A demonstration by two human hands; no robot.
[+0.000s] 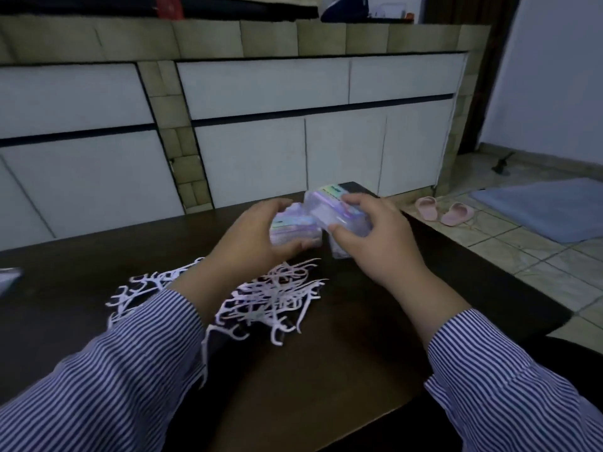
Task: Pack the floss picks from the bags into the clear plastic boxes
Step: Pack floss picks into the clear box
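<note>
**Two clear boxes in hand, loose picks waiting on the worktop**

The person is holding one clear plastic box in each hand above the far part of the dark worktop (326, 370). The left hand (251, 239) is curling its fingers (277, 203) over the top of the left box (295, 231), with the thumb pressing along its near edge. The right hand (375, 236) is pinching the right box (336, 210) between thumb and fingers, tilting it so that one corner is pointing up and away. The two boxes are touching or nearly touching; blur is hiding which.

The floss picks (270, 298) are lying in a loose tangled heap on the worktop, just below the hands and partly under the left striped sleeve (124, 370). No bag is showing clearly.

The boxes are looking light, thin-walled and stiff, with smooth sides that will probably be slippery; gripping across the short sides, as both hands are doing, seems safest, and hard squeezing could flex or crack a lid. The picks are looking very light, springy and prone to hooking into one another, so gathering a small aligned bundle by the handles should be working better than grabbing a clump.

Each box is carrying an iridescent label strip (329, 192), but the print on it is too blurred to read, so no brand is being made out.
</note>
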